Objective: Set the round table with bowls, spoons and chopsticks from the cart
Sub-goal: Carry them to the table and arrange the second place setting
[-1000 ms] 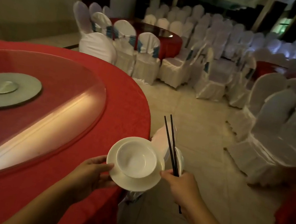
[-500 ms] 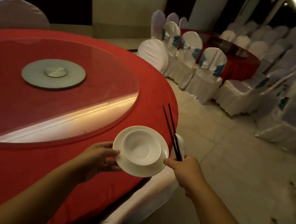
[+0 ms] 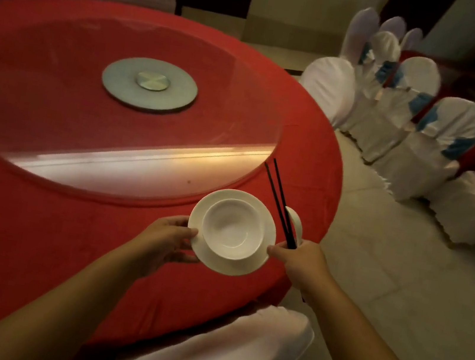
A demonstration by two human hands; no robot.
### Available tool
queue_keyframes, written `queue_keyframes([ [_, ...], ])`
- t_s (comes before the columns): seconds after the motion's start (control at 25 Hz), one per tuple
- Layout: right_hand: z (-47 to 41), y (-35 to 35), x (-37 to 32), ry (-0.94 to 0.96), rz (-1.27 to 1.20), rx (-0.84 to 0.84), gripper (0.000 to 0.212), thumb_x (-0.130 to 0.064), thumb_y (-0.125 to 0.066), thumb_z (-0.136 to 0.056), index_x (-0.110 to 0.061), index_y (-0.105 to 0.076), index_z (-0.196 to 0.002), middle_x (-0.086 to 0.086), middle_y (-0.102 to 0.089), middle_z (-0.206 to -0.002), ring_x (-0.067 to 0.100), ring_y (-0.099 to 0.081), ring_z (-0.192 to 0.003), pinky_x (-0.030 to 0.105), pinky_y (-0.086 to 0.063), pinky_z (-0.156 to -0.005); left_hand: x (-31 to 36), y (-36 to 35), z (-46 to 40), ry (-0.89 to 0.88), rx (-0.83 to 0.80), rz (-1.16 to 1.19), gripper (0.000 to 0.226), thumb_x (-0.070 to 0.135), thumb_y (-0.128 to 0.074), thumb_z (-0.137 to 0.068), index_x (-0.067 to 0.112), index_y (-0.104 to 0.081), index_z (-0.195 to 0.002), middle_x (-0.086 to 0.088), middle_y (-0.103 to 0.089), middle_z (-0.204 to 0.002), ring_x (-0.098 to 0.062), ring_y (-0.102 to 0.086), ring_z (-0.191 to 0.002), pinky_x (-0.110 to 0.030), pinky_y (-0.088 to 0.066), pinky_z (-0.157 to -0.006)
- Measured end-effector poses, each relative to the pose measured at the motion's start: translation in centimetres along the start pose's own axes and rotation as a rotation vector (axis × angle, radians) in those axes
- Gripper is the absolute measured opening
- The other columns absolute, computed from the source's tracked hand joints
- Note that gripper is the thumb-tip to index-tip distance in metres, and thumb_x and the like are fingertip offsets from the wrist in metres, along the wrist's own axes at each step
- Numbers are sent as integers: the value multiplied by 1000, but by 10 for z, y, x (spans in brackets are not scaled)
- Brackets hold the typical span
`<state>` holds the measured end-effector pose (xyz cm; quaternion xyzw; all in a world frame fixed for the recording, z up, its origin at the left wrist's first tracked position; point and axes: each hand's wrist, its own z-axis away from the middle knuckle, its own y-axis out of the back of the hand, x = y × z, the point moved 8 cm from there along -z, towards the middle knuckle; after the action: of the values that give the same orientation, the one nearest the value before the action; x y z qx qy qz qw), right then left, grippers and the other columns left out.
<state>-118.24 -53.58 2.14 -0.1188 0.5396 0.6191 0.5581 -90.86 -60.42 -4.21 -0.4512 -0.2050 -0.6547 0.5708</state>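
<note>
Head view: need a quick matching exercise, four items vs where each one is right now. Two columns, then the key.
Items:
1. bowl
2. chopsticks
3. metal disc
4. white-covered chair

Places:
A. at the centre of the glass turntable
B. near edge of the round table, below the hands
C. sitting on a plate in the left hand
D. gripped in the right hand, tips pointing up and away

Pairs: 1-C, 2-D, 3-A, 4-B
</note>
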Motion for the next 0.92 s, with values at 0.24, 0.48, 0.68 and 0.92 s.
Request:
queue_keyframes([
  [0.24,-49,-43,-5,76,102,-194,11,-20,-82,-79,-11,-75,-78,4,-74,-77,19,-68,-74,31,-49,-60,-27,25,8,-11,224,43,23,1,-61,-96,14,-69,-114,-13,-75,-111,-24,-76,-89,-37,-63,-67],
  [0.48,-84,-84,-10,178,195,-388,10,-16,-81,-79,-9,-74,-78,5,-68,-68,14,-59,-55,28,-48,-50,-66,32,29,-23,493,158,27,0,-63,-95,9,-64,-121,-13,-72,-113,-21,-78,-85,-36,-63,-64],
  [0.68,-99,-114,-3,214,236,-493,14,-13,-81,-78,-14,-70,-69,2,-63,-59,14,-55,-46,27,-44,-47,-92,33,42,-33,630,228,27,0,-63,-94,9,-65,-119,-16,-72,-112,-21,-78,-83,-36,-63,-63],
  [0.92,-107,-137,21,154,233,-469,16,-11,-78,-77,-15,-68,-66,2,-62,-59,16,-56,-51,29,-46,-51,-114,47,27,45,628,231,29,0,-64,-93,9,-65,-121,-18,-73,-114,-28,-77,-93,-39,-64,-67],
])
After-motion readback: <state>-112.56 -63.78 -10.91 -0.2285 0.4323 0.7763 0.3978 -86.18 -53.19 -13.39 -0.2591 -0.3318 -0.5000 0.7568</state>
